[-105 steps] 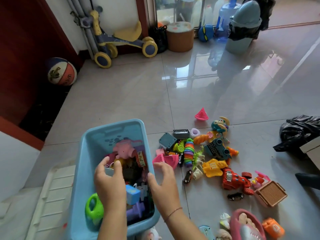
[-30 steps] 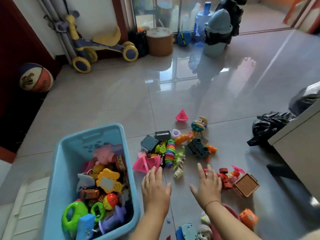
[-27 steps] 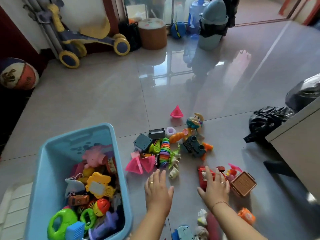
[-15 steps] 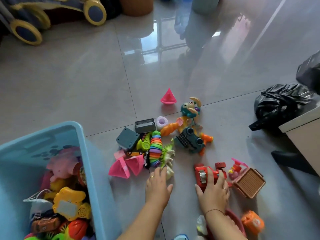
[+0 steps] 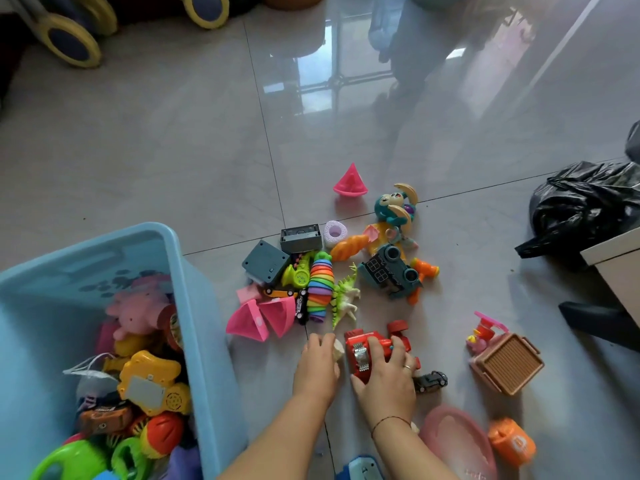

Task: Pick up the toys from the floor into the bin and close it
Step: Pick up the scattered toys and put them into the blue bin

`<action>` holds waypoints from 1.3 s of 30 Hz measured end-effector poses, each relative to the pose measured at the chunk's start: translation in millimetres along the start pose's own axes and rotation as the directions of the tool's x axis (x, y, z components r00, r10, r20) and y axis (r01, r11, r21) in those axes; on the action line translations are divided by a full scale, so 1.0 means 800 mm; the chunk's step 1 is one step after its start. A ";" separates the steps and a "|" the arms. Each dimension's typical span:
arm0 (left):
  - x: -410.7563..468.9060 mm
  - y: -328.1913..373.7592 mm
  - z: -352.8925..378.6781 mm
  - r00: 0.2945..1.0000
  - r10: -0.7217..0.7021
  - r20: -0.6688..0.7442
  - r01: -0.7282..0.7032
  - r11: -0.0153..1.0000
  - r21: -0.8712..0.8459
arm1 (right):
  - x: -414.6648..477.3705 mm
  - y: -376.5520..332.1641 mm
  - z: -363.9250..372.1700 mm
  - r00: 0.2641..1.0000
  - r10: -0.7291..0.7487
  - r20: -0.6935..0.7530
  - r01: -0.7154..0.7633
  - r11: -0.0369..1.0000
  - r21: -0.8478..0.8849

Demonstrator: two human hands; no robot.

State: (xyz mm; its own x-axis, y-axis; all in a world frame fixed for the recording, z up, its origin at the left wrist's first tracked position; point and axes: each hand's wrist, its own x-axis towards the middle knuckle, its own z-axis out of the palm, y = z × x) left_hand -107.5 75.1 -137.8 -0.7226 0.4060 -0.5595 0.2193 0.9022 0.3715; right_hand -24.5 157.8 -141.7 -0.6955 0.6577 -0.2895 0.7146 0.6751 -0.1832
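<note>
The light blue bin (image 5: 194, 282) stands open at the lower left, holding several toys. More toys lie scattered on the floor to its right: pink cones (image 5: 263, 318), a rainbow slinky worm (image 5: 320, 287), a green dinosaur (image 5: 344, 297), a dark teal truck (image 5: 389, 271). My right hand (image 5: 384, 374) is closed around a red toy car (image 5: 362, 351) on the floor. My left hand (image 5: 317, 365) is curled over a small cream-coloured toy (image 5: 338, 348) just left of the car.
A brown toy basket (image 5: 507, 362), a small black car (image 5: 429, 381), an orange toy (image 5: 512, 441) and a pink oval toy (image 5: 457, 441) lie to the right. A black plastic bag (image 5: 585, 209) and a furniture corner (image 5: 616, 261) sit at the right edge. A ride-on scooter's wheels (image 5: 69, 43) are at the top left.
Both hands reached forward from the bin to the floor toys. My right hand has closed on the red car and my left hand has closed over the small cream toy.
</note>
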 end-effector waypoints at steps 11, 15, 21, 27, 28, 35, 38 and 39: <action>-0.115 -0.004 -0.090 0.871 0.025 -0.491 -0.223 0.910 -0.348 | -0.055 -0.042 -0.058 0.981 -0.071 -0.178 0.116 0.961 0.253; -0.162 -0.044 -0.165 0.663 -0.093 -0.743 -0.301 0.876 -0.378 | -0.078 -0.109 -0.110 0.908 -0.224 -0.354 0.354 0.863 0.361; -0.192 -0.174 -0.255 0.412 -0.493 -0.766 -0.031 0.833 -0.553 | -0.142 -0.239 -0.152 0.727 -0.503 -0.467 0.677 0.637 0.369; -0.199 -0.258 -0.296 0.384 -0.567 -0.729 0.099 0.810 -0.578 | -0.138 -0.338 -0.139 0.593 -0.727 -0.344 0.803 0.504 0.319; -0.195 -0.264 -0.303 0.408 -0.558 -0.722 0.096 0.813 -0.574 | -0.127 -0.347 -0.133 0.591 -0.740 -0.321 0.805 0.514 0.296; -0.173 -0.282 -0.300 0.503 -0.559 -0.659 0.098 0.794 -0.600 | -0.073 -0.328 -0.118 0.681 -0.716 -0.154 0.727 0.687 0.017; -0.168 -0.269 -0.278 0.539 -0.567 -0.623 0.119 0.783 -0.610 | -0.078 -0.304 -0.102 0.702 -0.673 -0.235 0.694 0.720 0.010; -0.167 -0.261 -0.271 0.557 -0.559 -0.614 0.128 0.788 -0.602 | -0.081 -0.296 -0.097 0.716 -0.648 -0.260 0.679 0.733 0.042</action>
State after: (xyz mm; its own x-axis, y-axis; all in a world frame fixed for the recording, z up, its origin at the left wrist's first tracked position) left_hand -198.6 -199.6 20.0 -0.9278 -0.3676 -0.0643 -0.3139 0.6754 0.6673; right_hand -154.5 -18.2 -6.9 -0.9805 0.1201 0.1554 0.0548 0.9272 -0.3706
